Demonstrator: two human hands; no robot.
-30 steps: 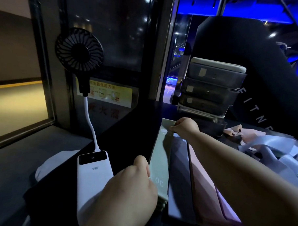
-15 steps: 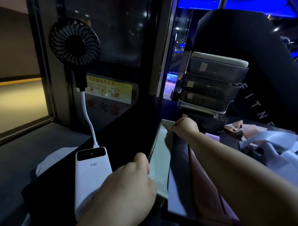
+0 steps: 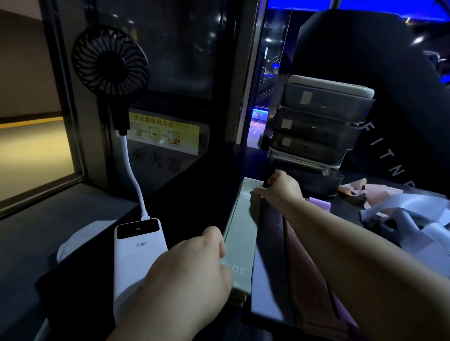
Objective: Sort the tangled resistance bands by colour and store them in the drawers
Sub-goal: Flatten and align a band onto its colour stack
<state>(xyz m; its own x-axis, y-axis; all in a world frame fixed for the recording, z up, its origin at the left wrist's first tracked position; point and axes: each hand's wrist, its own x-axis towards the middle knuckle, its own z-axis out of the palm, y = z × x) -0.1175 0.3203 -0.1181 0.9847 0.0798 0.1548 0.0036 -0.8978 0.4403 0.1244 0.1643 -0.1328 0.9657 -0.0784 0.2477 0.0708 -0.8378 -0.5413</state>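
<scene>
Green band (image 3: pixel 241 238) lengthwise between left hand (image 3: pixel 188 277) and right hand (image 3: pixel 282 189)

Dim gym counter (image 3: pixel 207 192), black machine (image 3: pixel 378 61) lettered FITNE, blue-lit hall (image 3: pixel 274 56) behind, fire-extinguisher notice (image 3: pixel 163 133)

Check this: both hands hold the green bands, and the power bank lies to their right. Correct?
No. The head view shows the power bank left of the green bands, not right. The left hand and right hand do hold them.
</scene>
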